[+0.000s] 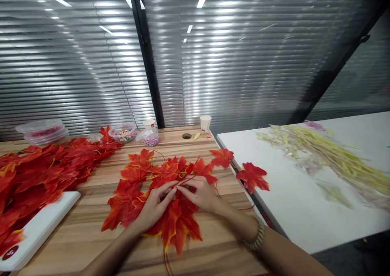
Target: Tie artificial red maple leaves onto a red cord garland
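Both of my hands meet over a ring-shaped garland of red artificial maple leaves [128,203] lying on the wooden table. My left hand [157,203] is closed, its thumb and fingers pinching a thin red cord [185,180] at the garland's stem. Close against it, my right hand [199,192] pinches the same cord, fingertips nearly touching those of the left. The exact spot between the fingertips is partly hidden. Large leaves [179,227] hang below my hands toward the front. A loose cord end [165,261] trails toward the table's near edge. A bracelet circles my right forearm.
At left lie a heap of red maple leaves [61,162] and a white box-like object [45,227]. Behind stand stacked plastic containers [45,131], a bead tub [122,133], a bead jar [150,138] and a paper cup [205,123]. Yellow stems [335,150] cover part of the white table [258,146].
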Demonstrator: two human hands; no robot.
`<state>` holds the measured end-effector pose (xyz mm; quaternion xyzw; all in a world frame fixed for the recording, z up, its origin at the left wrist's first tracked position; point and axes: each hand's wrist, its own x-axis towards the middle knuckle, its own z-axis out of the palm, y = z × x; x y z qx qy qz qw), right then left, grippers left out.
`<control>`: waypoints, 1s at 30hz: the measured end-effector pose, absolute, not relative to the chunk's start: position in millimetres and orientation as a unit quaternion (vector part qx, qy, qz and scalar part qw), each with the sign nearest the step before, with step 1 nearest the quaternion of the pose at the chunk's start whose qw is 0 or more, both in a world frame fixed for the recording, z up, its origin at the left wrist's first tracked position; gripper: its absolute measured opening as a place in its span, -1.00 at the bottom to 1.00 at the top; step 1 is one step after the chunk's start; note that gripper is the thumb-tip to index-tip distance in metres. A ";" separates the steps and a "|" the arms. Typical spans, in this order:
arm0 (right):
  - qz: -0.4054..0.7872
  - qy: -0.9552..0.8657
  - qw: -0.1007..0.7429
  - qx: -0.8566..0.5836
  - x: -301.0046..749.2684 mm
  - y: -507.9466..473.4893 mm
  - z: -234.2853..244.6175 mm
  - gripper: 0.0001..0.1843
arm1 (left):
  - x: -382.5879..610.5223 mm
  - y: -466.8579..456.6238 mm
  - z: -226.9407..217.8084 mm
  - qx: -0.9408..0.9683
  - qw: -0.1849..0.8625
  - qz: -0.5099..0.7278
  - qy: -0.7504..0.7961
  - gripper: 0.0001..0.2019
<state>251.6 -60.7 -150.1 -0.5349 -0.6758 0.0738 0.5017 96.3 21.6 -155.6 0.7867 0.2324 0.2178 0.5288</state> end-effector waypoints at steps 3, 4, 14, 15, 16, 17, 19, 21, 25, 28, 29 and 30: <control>0.074 -0.676 0.500 -0.536 251.5 -60.9 -149.8 -0.85 | 96.3 21.4 -154.9 0.786 0.528 0.217 0.236 -0.65; 0.074 -0.676 0.499 -0.537 251.4 -60.9 -149.7 -0.85 | 96.1 21.5 -154.9 0.787 0.527 0.215 0.237 -0.65; 0.074 -0.678 0.500 -0.534 251.1 -60.3 -151.4 -0.84 | 96.3 21.9 -156.6 0.792 0.516 0.224 0.237 -0.64; 0.074 -0.678 0.499 -0.535 251.2 -60.2 -151.6 -0.84 | 96.5 21.8 -156.6 0.792 0.517 0.223 0.236 -0.64; 0.074 -0.679 0.499 -0.534 251.2 -60.2 -151.9 -0.84 | 96.6 21.7 -156.5 0.792 0.517 0.223 0.236 -0.65; 0.074 -0.679 0.499 -0.534 251.2 -60.1 -152.1 -0.84 | 96.7 21.7 -156.5 0.792 0.517 0.224 0.236 -0.65; 0.074 -0.678 0.502 -0.532 251.3 -60.2 -152.3 -0.84 | 96.7 21.9 -156.6 0.793 0.513 0.227 0.238 -0.65; 0.075 -0.678 0.502 -0.531 251.4 -60.3 -152.2 -0.84 | 96.5 22.3 -157.1 0.794 0.509 0.229 0.241 -0.65; 0.074 -0.681 0.498 -0.532 251.2 -60.3 -151.8 -0.84 | 96.1 23.2 -158.5 0.793 0.511 0.229 0.239 -0.64; 0.074 -0.681 0.499 -0.531 250.7 -59.8 -151.5 -0.83 | 96.0 23.1 -159.0 0.792 0.515 0.226 0.238 -0.64; 0.074 -0.681 0.498 -0.531 250.6 -59.7 -151.4 -0.83 | 96.0 23.0 -158.9 0.792 0.515 0.226 0.237 -0.64; 0.074 -0.681 0.498 -0.532 250.5 -59.7 -151.2 -0.83 | 96.0 22.8 -158.7 0.792 0.516 0.226 0.236 -0.65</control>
